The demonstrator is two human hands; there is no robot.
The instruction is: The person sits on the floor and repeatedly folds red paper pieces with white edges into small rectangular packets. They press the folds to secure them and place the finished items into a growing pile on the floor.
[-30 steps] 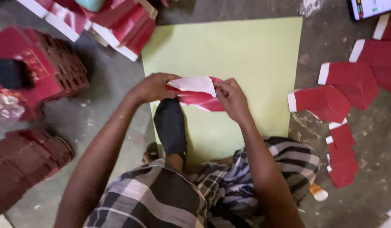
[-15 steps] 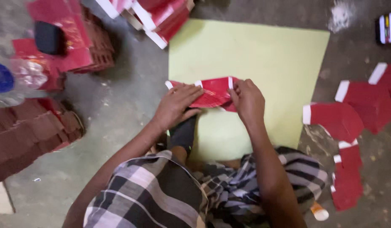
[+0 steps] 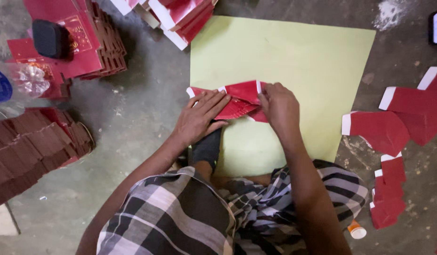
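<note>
A red paper piece with white edges (image 3: 239,100) lies partly folded on a pale green sheet (image 3: 294,61) spread on the floor. My left hand (image 3: 199,115) presses flat on its left part, fingers spread. Gripping the right end of the paper, my right hand (image 3: 279,106) pinches a fold there. My knees in a checked cloth (image 3: 190,217) sit just below the sheet.
Stacks of red folded paper lie at the left (image 3: 34,141) and top left (image 3: 81,42), with more at the top (image 3: 180,16). Loose red cut pieces (image 3: 393,127) lie on the floor at the right. A small orange-capped tube (image 3: 356,230) is by my right leg.
The view has shifted, so the sheet and paper sit further right in frame. My left hand has gone from holding the paper's edge to pressing flat on it.
</note>
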